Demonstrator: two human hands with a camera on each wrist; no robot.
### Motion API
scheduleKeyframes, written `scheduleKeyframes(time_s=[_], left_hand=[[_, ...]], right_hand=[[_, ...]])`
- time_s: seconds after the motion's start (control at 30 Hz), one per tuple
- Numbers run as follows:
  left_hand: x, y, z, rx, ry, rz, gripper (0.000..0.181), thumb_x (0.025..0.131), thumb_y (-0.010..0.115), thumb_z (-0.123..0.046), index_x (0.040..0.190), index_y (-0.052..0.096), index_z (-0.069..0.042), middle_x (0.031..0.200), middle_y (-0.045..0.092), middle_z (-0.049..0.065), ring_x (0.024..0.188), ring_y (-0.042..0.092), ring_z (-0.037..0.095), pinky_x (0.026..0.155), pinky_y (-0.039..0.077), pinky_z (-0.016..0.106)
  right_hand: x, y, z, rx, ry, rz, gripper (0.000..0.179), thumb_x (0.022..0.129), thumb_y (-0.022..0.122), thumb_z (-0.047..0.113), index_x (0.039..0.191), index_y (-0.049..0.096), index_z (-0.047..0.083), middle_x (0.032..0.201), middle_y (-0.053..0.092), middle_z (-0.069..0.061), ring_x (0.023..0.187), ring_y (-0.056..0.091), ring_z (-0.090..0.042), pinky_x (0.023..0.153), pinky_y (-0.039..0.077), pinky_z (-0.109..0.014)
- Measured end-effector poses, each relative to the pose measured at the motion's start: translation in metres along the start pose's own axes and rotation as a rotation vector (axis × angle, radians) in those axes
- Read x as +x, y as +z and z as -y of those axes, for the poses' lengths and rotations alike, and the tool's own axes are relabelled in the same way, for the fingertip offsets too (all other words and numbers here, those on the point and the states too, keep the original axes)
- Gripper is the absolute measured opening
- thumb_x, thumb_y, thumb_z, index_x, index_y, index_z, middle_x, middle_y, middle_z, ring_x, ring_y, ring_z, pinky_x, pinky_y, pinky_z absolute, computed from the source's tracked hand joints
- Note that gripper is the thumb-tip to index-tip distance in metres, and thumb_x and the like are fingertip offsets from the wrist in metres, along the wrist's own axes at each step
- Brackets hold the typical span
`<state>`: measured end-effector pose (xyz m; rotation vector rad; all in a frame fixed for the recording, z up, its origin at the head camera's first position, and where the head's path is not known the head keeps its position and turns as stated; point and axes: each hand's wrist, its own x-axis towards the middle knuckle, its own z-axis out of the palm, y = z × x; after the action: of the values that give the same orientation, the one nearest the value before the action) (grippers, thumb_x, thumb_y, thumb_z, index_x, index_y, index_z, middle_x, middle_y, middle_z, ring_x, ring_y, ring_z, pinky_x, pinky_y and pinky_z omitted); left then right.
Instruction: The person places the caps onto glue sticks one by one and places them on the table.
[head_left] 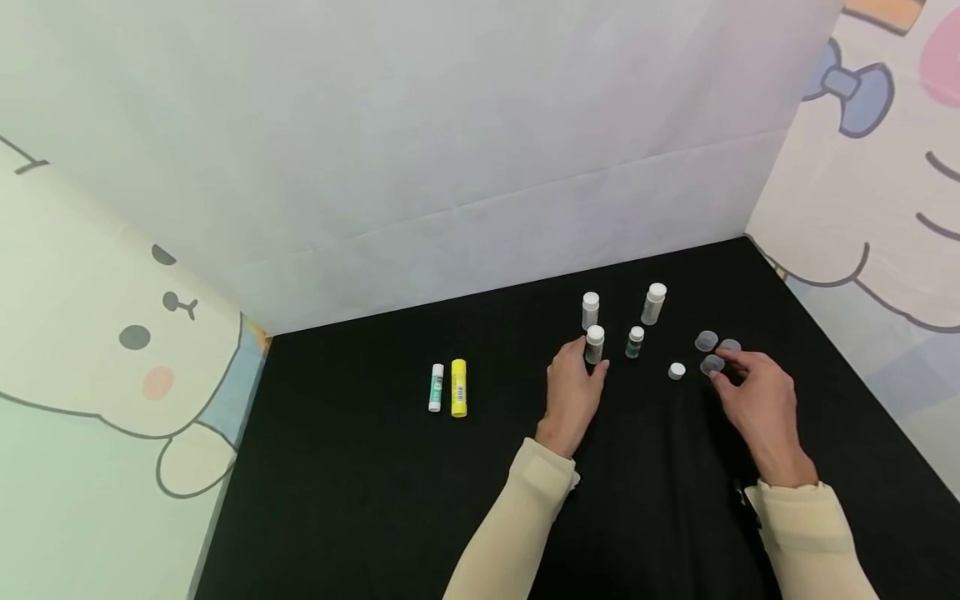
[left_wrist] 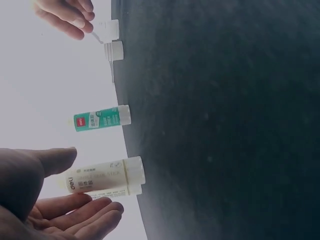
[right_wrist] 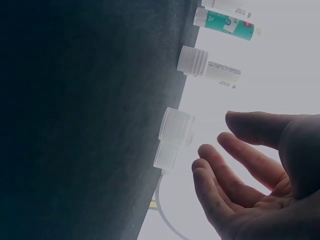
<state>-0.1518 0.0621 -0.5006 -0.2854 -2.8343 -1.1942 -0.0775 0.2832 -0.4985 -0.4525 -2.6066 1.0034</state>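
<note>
My left hand (head_left: 572,392) reaches round a white-topped glue stick (head_left: 595,345), thumb on its right and fingertips on its left. In the left wrist view the fingers overlap the glue stick (left_wrist: 97,177), while the thumb stands a little off it. A green-labelled glue stick (head_left: 634,342) stands just to the right, with two more white-topped sticks (head_left: 590,312) (head_left: 654,305) behind. My right hand (head_left: 761,404) is at three small clear caps (head_left: 707,341), its thumb and index finger spread by the nearest. In the right wrist view its fingers are apart and empty beside the clear caps (right_wrist: 175,126).
A small white cap (head_left: 677,372) sits left of the clear caps. Farther left are a yellow glue stick (head_left: 459,388) and a slimmer green-and-white one (head_left: 436,388). Black cloth (head_left: 360,500) covers the table, and pale fabric walls (head_left: 450,167) rise behind and at both sides.
</note>
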Motion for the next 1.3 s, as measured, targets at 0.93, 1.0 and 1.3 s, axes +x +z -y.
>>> scheduleKeyframes(time_s=[0.93,1.0,1.3], left_hand=[[0.013,0.016,0.005,-0.115,-0.052,-0.038,0.024,0.099,0.077,-0.015,0.121,0.073,-0.007,0.117,0.077,0.007,0.104,0.074,0.017,0.087,0.061,0.034],[0.012,0.015,0.005,-0.118,-0.050,-0.036,0.024,0.099,0.077,-0.015,0.121,0.073,-0.007,0.117,0.077,0.007,0.103,0.074,0.016,0.086,0.061,0.033],[0.008,0.013,0.007,-0.125,-0.035,-0.025,0.022,0.100,0.075,-0.013,0.121,0.072,-0.007,0.115,0.077,0.007,0.097,0.073,0.014,0.080,0.060,0.030]], right_hand=[[0.012,0.003,-0.006,-0.090,-0.096,0.061,0.030,0.088,0.073,-0.008,0.117,0.070,-0.015,0.105,0.059,-0.032,0.097,0.060,-0.049,0.081,0.046,-0.066],[0.015,0.003,-0.007,-0.099,-0.119,0.062,0.029,0.088,0.073,-0.008,0.115,0.071,-0.015,0.100,0.060,-0.030,0.092,0.058,-0.047,0.077,0.045,-0.064],[0.022,0.004,-0.009,-0.095,-0.102,0.121,0.022,0.091,0.072,-0.006,0.113,0.071,-0.013,0.101,0.065,-0.033,0.089,0.061,-0.047,0.074,0.047,-0.062]])
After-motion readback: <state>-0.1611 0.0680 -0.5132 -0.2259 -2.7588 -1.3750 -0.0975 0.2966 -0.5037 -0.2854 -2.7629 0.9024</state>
